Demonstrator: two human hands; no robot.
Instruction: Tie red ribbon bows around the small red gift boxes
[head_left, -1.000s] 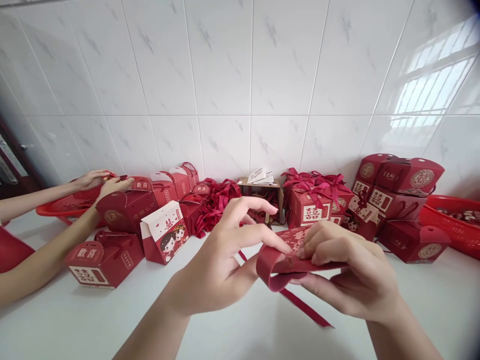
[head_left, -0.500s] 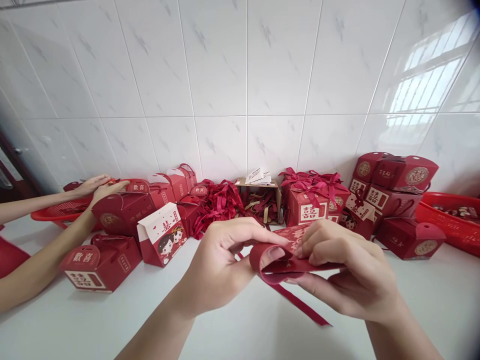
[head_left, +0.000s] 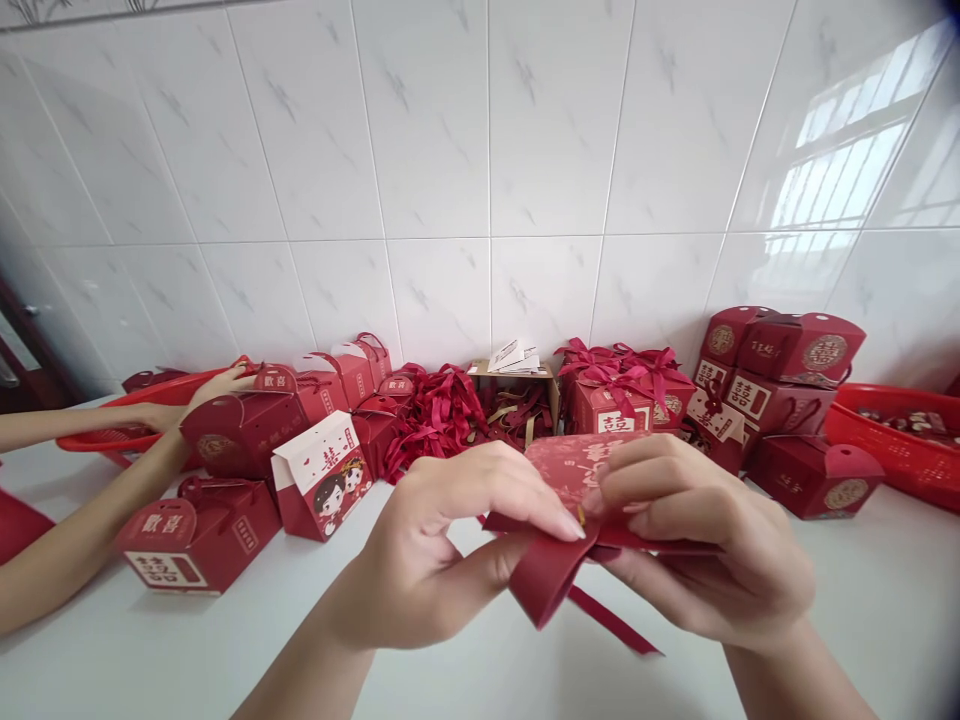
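Between my two hands, above the white table (head_left: 450, 670), is a red printed gift box (head_left: 556, 470), partly hidden by my fingers. My left hand (head_left: 442, 550) pinches a curved dark red flap (head_left: 541, 585) of it between thumb and fingertips; the flap bends down towards me. My right hand (head_left: 697, 530) grips the box's right side, fingers curled on top and thumb underneath. A dark red ribbon (head_left: 619, 625) hangs below the box, its loose end pointing right. Behind my hands lies a heap of red ribbons (head_left: 439, 415).
Finished-looking red boxes (head_left: 199, 535) stand at left beside a white-topped box (head_left: 322, 480). Bow-tied boxes (head_left: 626, 395) and stacked boxes (head_left: 791, 390) are at right. A carton (head_left: 555, 385) holds ribbons. A co-worker's arms (head_left: 112, 510) reach towards a red basket (head_left: 82, 425); another basket (head_left: 915, 465) is far right.
The flap, curled upward in a loop around my left thumb, is now pressed down and pinched by my left fingers. The co-worker's hands have moved lower over the basket.
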